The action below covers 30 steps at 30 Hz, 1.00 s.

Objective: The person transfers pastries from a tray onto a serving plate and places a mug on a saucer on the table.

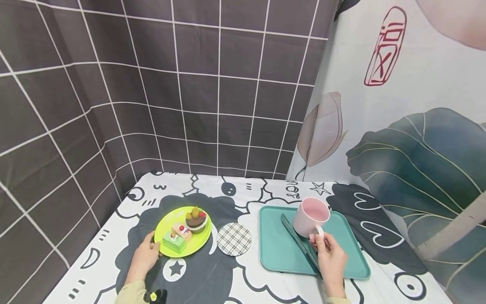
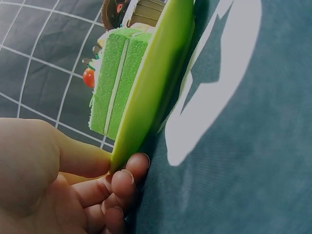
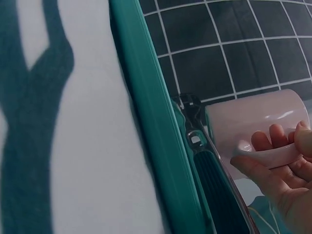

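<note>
At the left, my left hand (image 1: 145, 257) pinches the rim of a yellow-green plate (image 1: 203, 240), thumb on top and fingers beneath. The plate carries a green cake square (image 1: 174, 242), a pink cake piece (image 1: 183, 231) and a chocolate cupcake (image 1: 196, 221) with fruit. In the left wrist view the plate (image 2: 156, 83) lies close to the cloth. On the right, my right hand (image 1: 331, 257) holds a pink mug (image 1: 307, 221) by its handle, over the teal tray (image 1: 277, 255). Whether the mug touches the tray I cannot tell. Dark-handled tongs (image 1: 298, 240) lie on the tray, beside the mug.
Between plate and tray lies a round plaid coaster (image 1: 233, 239). A black-and-white patterned cloth (image 1: 205, 283) covers the table. Behind it hangs a dark grid curtain (image 1: 197, 93), with a leaf-printed curtain (image 1: 410, 147) on the right.
</note>
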Available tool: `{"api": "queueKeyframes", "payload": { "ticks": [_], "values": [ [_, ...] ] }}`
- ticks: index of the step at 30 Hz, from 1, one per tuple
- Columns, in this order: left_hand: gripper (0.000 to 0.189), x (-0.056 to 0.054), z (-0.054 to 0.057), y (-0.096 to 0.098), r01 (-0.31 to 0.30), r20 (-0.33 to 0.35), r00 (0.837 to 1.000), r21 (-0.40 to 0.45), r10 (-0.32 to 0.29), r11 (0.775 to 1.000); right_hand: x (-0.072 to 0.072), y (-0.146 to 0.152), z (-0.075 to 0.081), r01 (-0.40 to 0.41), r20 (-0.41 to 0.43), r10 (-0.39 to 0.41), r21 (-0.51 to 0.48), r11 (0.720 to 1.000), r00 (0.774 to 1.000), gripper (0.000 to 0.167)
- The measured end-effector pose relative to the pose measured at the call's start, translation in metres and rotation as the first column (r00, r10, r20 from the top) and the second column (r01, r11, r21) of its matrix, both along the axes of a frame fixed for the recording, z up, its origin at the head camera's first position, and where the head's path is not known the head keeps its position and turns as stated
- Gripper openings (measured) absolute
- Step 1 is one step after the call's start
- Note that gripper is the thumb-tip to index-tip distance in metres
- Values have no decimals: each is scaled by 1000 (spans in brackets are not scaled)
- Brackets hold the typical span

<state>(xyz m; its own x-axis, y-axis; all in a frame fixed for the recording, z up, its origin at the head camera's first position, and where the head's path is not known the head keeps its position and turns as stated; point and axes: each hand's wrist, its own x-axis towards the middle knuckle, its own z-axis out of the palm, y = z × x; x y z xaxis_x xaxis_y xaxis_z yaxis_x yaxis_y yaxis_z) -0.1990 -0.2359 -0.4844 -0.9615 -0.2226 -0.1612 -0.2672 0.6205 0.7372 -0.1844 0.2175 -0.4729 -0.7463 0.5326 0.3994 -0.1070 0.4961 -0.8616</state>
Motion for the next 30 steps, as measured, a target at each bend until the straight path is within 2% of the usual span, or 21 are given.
{"api": "queueKeyframes", "payload": {
  "ticks": [4,11,17,22,30],
  "values": [
    [52,0,0,0,-1,4,1000,4,1,1000,0,-3,-1,-22,-27,21,-9,1000,999,14],
    [53,-1,-1,0,0,15,1000,11,0,1000,0,-11,-4,-64,-81,69,65,996,994,7],
    [53,-1,1,0,1,11,1000,9,-2,1000,-1,-20,-4,-127,-90,129,29,991,988,6],
    [52,0,3,0,1,9,1000,15,-1,1000,-1,-27,-2,-150,-107,151,22,989,983,5],
    [53,-1,0,0,-5,12,1000,1,5,1000,1,-34,-3,-136,-85,147,129,982,985,5]
  ]
}}
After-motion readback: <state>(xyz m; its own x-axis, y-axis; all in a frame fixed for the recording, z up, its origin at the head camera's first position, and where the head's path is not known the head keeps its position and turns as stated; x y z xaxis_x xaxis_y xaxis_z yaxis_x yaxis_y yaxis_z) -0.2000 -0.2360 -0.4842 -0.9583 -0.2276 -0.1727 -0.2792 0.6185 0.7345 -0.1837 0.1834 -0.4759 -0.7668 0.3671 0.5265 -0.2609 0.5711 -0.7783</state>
